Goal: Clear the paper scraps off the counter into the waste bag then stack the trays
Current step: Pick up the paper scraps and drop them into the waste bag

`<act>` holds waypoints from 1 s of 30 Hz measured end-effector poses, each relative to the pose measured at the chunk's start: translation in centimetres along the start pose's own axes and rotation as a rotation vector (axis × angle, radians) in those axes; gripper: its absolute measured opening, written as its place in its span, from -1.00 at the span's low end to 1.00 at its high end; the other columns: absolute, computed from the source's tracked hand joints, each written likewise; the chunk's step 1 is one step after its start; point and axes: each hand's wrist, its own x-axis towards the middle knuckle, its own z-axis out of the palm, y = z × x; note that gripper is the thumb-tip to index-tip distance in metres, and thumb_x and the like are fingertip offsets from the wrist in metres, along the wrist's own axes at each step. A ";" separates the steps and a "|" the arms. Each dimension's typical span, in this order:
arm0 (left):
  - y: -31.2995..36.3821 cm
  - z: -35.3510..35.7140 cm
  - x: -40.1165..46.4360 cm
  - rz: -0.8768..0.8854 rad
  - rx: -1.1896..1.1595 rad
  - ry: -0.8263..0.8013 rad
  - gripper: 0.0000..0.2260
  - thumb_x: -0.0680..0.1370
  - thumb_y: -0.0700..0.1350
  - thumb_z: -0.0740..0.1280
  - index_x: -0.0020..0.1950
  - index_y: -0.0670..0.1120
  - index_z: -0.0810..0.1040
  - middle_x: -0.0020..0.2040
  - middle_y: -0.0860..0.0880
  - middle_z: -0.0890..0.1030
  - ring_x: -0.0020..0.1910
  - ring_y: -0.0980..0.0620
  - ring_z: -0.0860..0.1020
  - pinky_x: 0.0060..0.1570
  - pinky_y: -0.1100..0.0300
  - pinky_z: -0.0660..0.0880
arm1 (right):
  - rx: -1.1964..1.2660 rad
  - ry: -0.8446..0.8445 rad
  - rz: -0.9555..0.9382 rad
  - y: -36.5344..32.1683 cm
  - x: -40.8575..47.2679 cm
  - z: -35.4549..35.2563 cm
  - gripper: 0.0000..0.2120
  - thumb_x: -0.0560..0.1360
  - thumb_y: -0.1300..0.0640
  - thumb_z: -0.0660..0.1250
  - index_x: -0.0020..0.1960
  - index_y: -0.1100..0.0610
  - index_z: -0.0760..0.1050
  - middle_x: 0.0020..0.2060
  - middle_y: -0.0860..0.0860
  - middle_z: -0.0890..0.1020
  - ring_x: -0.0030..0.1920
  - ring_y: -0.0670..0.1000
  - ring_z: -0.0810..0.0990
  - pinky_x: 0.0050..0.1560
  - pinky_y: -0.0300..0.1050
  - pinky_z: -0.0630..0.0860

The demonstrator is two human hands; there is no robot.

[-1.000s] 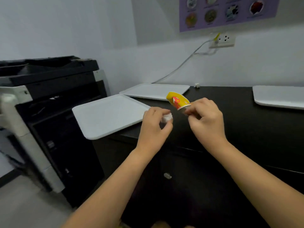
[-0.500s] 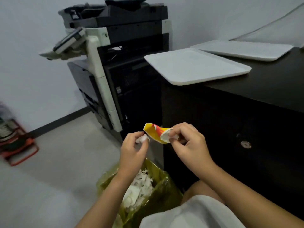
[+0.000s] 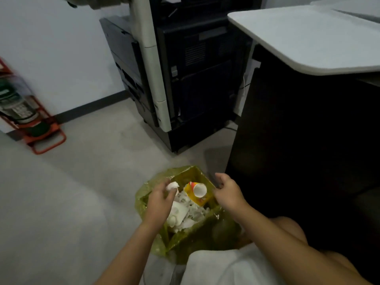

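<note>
Paper cup (image 3: 195, 191), yellow and crushed, pinched in the right hand (image 3: 227, 192) half a second ago, now lies on the white scraps inside the yellow-green waste bag (image 3: 185, 237) on the floor beside the dark counter (image 3: 308, 124); the right hand hovers over the bag's right rim, fingers loosely curled, holding nothing. Left hand (image 3: 161, 199) pinches one small white paper scrap (image 3: 172, 185) above the bag's left edge; two white trays are visible, the nearer tray (image 3: 304, 38) overhanging the counter's corner, the second tray (image 3: 355, 6) behind it; one copier (image 3: 185, 79) stands beyond.
</note>
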 end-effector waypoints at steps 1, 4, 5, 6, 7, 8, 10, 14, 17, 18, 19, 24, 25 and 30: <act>-0.1 -0.1 0.2 0.003 0.018 -0.008 -0.64 0.55 -0.12 0.33 0.33 -0.12 0.46 0.18 0.00 0.54 0.19 0.03 0.50 0.19 0.19 0.39 | -0.004 -0.009 0.000 -0.1 0.2 0.1 -0.56 0.52 0.20 0.31 0.38 0.10 0.33 0.17 0.02 0.50 0.06 -0.07 0.42 0.06 -0.19 0.40; -0.1 -0.2 0.7 -0.004 0.029 -0.022 -0.66 0.55 -0.11 0.31 0.32 -0.08 0.47 0.22 -0.04 0.55 0.17 0.00 0.53 0.20 0.10 0.46 | -0.041 -0.012 -0.029 -0.2 0.5 0.0 -0.60 0.53 0.21 0.28 0.35 0.08 0.36 0.11 -0.02 0.52 -0.02 -0.12 0.42 -0.04 -0.28 0.42; 0.0 -0.3 0.7 -0.004 0.025 -0.019 -0.68 0.56 -0.11 0.30 0.31 -0.08 0.48 0.20 -0.04 0.56 0.13 0.05 0.53 0.15 0.14 0.46 | -0.049 -0.016 -0.043 -0.4 0.4 -0.1 -0.61 0.53 0.23 0.27 0.35 0.07 0.37 0.05 -0.06 0.50 -0.07 -0.16 0.43 -0.12 -0.34 0.41; 0.3 -0.4 0.5 -0.011 0.019 -0.020 -0.70 0.56 -0.11 0.30 0.30 -0.08 0.49 0.18 -0.02 0.56 0.07 0.12 0.52 0.11 0.21 0.44 | -0.052 -0.018 -0.055 -0.7 0.3 -0.3 -0.61 0.53 0.25 0.27 0.34 0.07 0.37 0.02 -0.08 0.49 -0.12 -0.20 0.44 -0.19 -0.39 0.39; 0.7 -0.4 0.5 -0.012 0.002 -0.022 -0.71 0.57 -0.11 0.28 0.29 -0.08 0.49 0.16 -0.01 0.56 0.03 0.17 0.50 0.07 0.24 0.41 | -0.052 -0.017 -0.070 -1.0 0.2 -0.6 -0.61 0.53 0.27 0.27 0.34 0.08 0.38 0.05 -0.07 0.50 -0.12 -0.21 0.46 -0.20 -0.40 0.40; 1.2 -0.5 0.4 -0.008 -0.017 -0.026 -0.72 0.57 -0.11 0.28 0.28 -0.08 0.50 0.15 0.00 0.57 0.03 0.19 0.50 0.06 0.24 0.42 | -0.049 -0.017 -0.086 -1.3 0.0 -0.9 -0.61 0.53 0.29 0.26 0.34 0.10 0.38 0.12 -0.04 0.52 -0.05 -0.19 0.50 -0.11 -0.38 0.44; 2.6 -0.8 0.1 0.044 -0.052 -0.025 -0.74 0.58 -0.10 0.27 0.26 -0.05 0.52 0.15 0.03 0.57 0.12 0.14 0.51 0.13 0.19 0.45 | -0.046 -0.023 -0.121 -2.3 -0.7 -1.6 -0.61 0.54 0.32 0.23 0.35 0.13 0.38 0.24 0.01 0.51 0.19 -0.06 0.50 0.13 -0.26 0.43; 7.4 -1.6 -1.0 0.220 -0.098 -0.013 -0.77 0.58 -0.13 0.27 0.23 -0.02 0.53 0.13 0.08 0.56 0.11 0.15 0.53 0.10 0.29 0.47 | -0.077 -0.050 -0.248 -4.8 -2.4 -3.6 -0.64 0.55 0.29 0.21 0.33 0.08 0.41 0.21 -0.02 0.53 0.24 -0.06 0.47 0.20 -0.22 0.42; 12.5 -2.5 -2.3 0.422 -0.161 0.043 -0.80 0.57 -0.21 0.27 0.12 0.04 0.55 0.07 0.05 0.58 0.02 0.26 0.53 -0.03 0.50 0.42 | -0.123 -0.018 -0.407 -7.6 -4.4 -6.2 -0.67 0.55 0.25 0.23 0.28 0.05 0.45 0.14 -0.08 0.55 0.17 -0.13 0.50 0.09 -0.35 0.41; 14.4 -2.8 -2.9 0.490 -0.188 0.058 -0.78 0.57 -0.23 0.27 0.08 0.07 0.55 0.04 0.06 0.58 0.02 0.26 0.53 -0.03 0.50 0.41 | -0.128 0.009 -0.465 -8.7 -5.3 -7.2 -0.68 0.55 0.25 0.24 0.27 0.04 0.47 0.12 -0.08 0.56 0.15 -0.15 0.51 0.06 -0.40 0.40; 16.5 -3.1 -3.5 0.562 -0.208 0.067 -0.76 0.56 -0.26 0.28 0.05 0.09 0.55 0.02 0.09 0.58 0.01 0.26 0.53 -0.02 0.48 0.42 | -0.134 0.043 -0.525 -9.8 -6.3 -8.4 -0.69 0.54 0.25 0.25 0.25 0.04 0.49 0.10 -0.08 0.57 0.12 -0.16 0.52 0.04 -0.43 0.40; 26.2 -3.2 -5.8 0.905 -0.211 0.081 -0.80 0.54 -0.29 0.29 0.07 -0.04 0.57 -0.01 0.10 0.58 0.02 0.23 0.53 -0.01 0.43 0.43 | -0.117 0.260 -0.725 -14.5 -11.6 -15.8 -0.76 0.50 0.27 0.29 0.13 0.08 0.57 -0.04 -0.05 0.64 -0.09 -0.18 0.57 0.01 -0.30 0.50; 28.1 -2.9 -6.0 0.944 -0.222 0.068 -0.81 0.54 -0.29 0.29 0.08 -0.06 0.57 -0.01 0.09 0.58 0.02 0.22 0.53 -0.01 0.43 0.43 | -0.111 0.306 -0.734 -15.1 -12.5 -17.5 -0.77 0.50 0.26 0.29 0.12 0.08 0.57 -0.05 -0.06 0.63 -0.09 -0.15 0.58 0.02 -0.23 0.52; 36.6 0.8 -6.9 0.980 -0.233 -0.086 -0.80 0.55 -0.23 0.27 0.06 0.06 0.54 0.04 0.17 0.54 0.00 0.27 0.50 -0.07 0.50 0.39 | -0.036 0.548 -0.690 -15.3 -15.6 -26.3 -0.80 0.52 0.25 0.25 0.04 0.01 0.54 -0.03 0.00 0.62 -0.04 0.12 0.60 -0.05 -0.02 0.61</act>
